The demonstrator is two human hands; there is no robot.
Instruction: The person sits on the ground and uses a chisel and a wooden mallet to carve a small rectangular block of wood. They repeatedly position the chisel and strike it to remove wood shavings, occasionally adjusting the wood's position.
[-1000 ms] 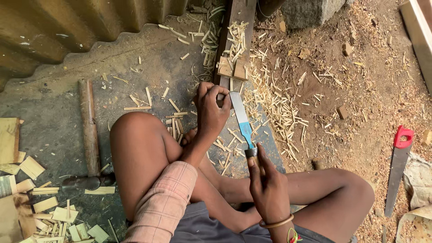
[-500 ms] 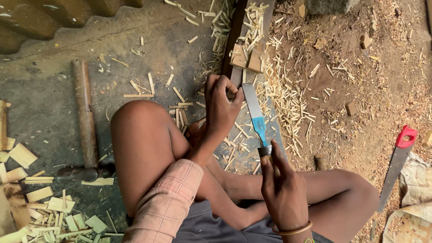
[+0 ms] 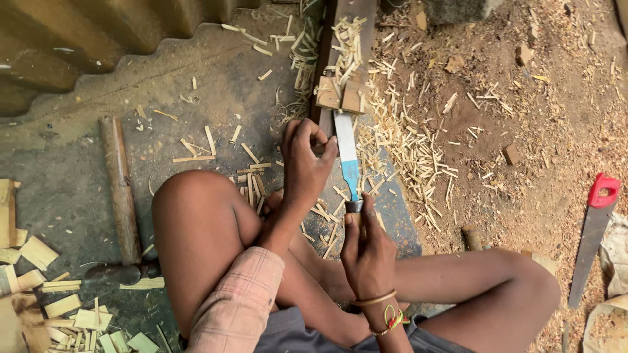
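Pink checked sleeve (image 3: 239, 304), grey shorts (image 3: 294, 336), bangle (image 3: 373, 300) and coloured thread on wrist

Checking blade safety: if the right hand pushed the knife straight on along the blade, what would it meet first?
The right hand points its knife up the frame. Just past the tip lie small wood blocks on a dark plank; those look first. The left hand sits beside the blade, seemingly out of line, though depth is unclear.
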